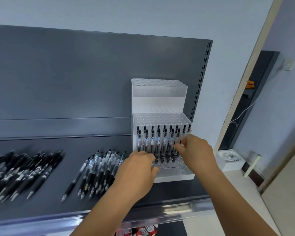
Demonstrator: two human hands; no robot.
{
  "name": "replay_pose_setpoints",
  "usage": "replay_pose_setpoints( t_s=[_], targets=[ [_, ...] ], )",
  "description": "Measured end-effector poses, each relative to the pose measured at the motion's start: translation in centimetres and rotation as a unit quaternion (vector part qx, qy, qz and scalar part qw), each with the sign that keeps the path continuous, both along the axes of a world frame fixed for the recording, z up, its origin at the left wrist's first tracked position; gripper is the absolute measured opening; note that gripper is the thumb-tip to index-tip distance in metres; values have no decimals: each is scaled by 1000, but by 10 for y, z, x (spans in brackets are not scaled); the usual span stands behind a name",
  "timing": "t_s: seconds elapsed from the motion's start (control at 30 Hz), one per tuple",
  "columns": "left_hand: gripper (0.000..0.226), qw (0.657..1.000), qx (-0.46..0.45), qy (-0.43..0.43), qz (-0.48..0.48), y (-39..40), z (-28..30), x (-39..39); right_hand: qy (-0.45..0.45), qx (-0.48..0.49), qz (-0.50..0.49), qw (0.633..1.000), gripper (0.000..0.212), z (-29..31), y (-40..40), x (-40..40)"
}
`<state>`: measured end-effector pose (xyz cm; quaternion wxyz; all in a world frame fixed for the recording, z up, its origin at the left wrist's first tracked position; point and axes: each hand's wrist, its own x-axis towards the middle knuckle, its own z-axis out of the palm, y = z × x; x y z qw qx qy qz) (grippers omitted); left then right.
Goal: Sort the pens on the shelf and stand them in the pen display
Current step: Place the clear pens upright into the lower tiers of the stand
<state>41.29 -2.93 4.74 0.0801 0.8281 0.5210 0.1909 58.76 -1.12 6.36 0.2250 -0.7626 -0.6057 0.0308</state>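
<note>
A clear tiered acrylic pen display (pixel 160 103) stands at the right end of the dark grey shelf (pixel 61 198). Several clear-barrelled pens (pixel 157 142) stand upright in its lowest tier. My right hand (pixel 197 151) is at the right side of that row, its fingertips pinching one standing pen. My left hand (pixel 138 169) rests at the display's lower left front, fingers curled toward the pen bases; whether it holds one is hidden. A pile of clear pens (pixel 100 169) lies just left of it, and a pile of black pens (pixel 24 172) lies further left.
The upper two tiers of the display (pixel 158 86) hold no pens. The shelf's clear front lip (pixel 177 210) runs below my arms. A white box (pixel 230 159) and a doorway lie to the right. Red packets (pixel 140 231) show on a lower shelf.
</note>
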Motion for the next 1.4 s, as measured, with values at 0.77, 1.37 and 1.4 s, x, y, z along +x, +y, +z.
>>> replay_pose_setpoints(
  t_s=[0.77,1.37,1.4],
  targets=[
    [56,985,-87,108,100,7,-61,-174,-92,-111,238,961,59,-64,-28,-197],
    [48,982,-166,-30,81,30,-64,-209,-117,-157,215,957,53,-71,-11,-275],
    [40,979,-175,-52,87,32,-64,-210,-113,-156,216,957,47,-70,-11,-278]
  ],
)
